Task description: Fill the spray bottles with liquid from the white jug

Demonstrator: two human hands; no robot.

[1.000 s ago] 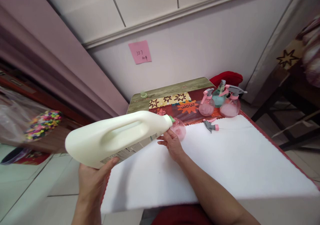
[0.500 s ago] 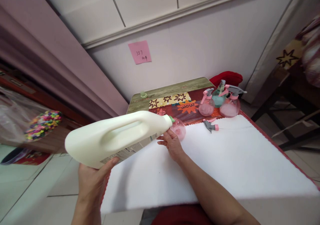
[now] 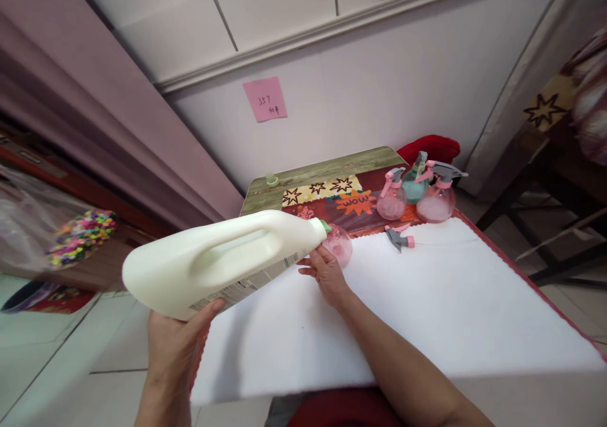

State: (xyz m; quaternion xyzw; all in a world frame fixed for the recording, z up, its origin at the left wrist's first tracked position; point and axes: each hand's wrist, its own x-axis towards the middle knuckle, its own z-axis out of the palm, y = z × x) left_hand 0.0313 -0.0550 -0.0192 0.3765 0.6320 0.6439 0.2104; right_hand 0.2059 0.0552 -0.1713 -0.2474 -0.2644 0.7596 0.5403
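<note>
My left hand (image 3: 175, 345) grips the bottom of a big white jug (image 3: 218, 262) and holds it tipped on its side, spout to the right. The spout touches the mouth of a small round pink bottle (image 3: 339, 245) that stands on a white towel (image 3: 427, 300). My right hand (image 3: 326, 274) is wrapped around that pink bottle from the near side. A loose grey and pink spray head (image 3: 399, 237) lies on the towel to the right of it.
Two pink spray bottles (image 3: 391, 199) (image 3: 437, 200) and a teal one (image 3: 416, 183) stand at the table's far right. A green cap (image 3: 272, 179) lies on the wooden table top (image 3: 332, 167). A pink note (image 3: 265, 98) hangs on the wall. A dark chair (image 3: 545, 212) stands at right.
</note>
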